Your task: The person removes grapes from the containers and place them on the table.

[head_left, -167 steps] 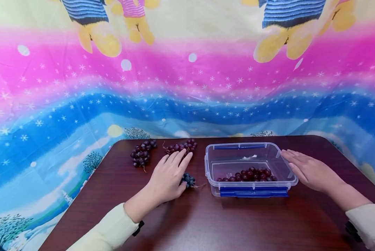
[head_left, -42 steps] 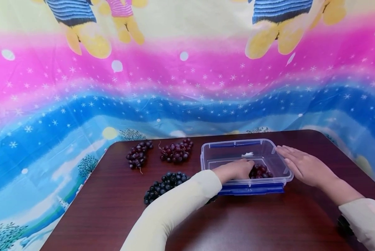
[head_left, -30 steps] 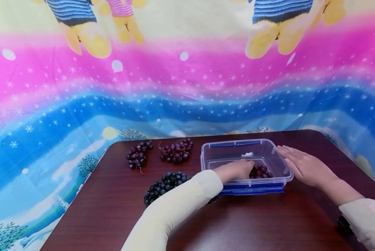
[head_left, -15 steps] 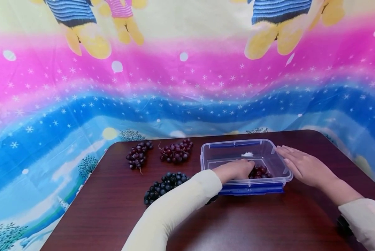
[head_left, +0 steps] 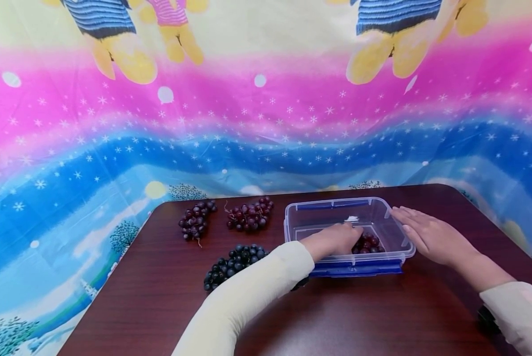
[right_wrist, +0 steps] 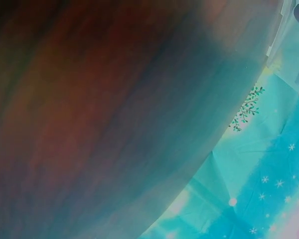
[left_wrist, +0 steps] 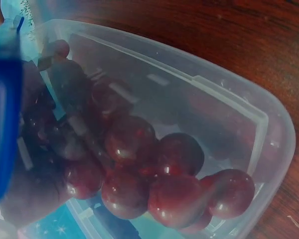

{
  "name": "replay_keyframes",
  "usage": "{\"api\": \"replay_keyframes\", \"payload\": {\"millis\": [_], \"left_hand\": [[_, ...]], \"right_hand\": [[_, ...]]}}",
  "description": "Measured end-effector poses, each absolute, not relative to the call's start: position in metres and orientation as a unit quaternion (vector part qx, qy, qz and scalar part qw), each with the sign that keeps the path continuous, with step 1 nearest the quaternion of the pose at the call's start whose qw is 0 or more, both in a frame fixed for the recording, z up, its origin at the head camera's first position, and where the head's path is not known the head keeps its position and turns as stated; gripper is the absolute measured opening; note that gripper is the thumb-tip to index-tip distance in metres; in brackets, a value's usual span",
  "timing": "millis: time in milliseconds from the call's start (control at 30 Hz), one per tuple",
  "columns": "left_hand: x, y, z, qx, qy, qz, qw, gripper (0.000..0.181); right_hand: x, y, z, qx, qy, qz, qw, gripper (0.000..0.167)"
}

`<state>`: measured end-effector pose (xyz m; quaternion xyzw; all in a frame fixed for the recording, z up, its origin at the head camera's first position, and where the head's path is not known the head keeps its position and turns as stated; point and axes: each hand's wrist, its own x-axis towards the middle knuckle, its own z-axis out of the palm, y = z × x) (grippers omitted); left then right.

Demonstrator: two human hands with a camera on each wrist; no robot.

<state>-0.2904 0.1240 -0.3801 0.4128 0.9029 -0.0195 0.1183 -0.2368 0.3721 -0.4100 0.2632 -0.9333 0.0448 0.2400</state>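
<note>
A clear plastic food container with blue side clips stands lidless on the table. My left hand reaches down inside it, its fingers bent among a bunch of red grapes. Through the container's wall in the left wrist view, the grapes lie on the bottom, with part of the hand dim against them. The fingertips are mostly hidden. My right hand rests against the container's right rim with its fingers straight; it is not discernible in the right wrist view.
Two bunches of dark red grapes, one at the far left and one beside it, lie on the brown table. A black grape bunch is partly behind my left sleeve. A printed cloth hangs behind the table.
From above the bunches on the table, my left hand has moved right and down into the container. Over the last second the red grapes there shift slightly left. The right hand stays put.
</note>
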Motion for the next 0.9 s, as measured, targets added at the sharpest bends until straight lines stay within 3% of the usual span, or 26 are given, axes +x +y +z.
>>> {"api": "replay_keyframes", "payload": {"millis": [300, 900], "left_hand": [[-0.287, 0.121, -0.376, 0.409, 0.908, -0.058, 0.074, 0.062], [-0.279, 0.107, -0.36, 0.417, 0.895, -0.144, -0.062, 0.071]], "right_hand": [[-0.236, 0.371, -0.41, 0.26, -0.935, 0.044, 0.238, 0.05], [-0.236, 0.371, -0.409, 0.262, -0.934, 0.046, 0.237, 0.049]]}}
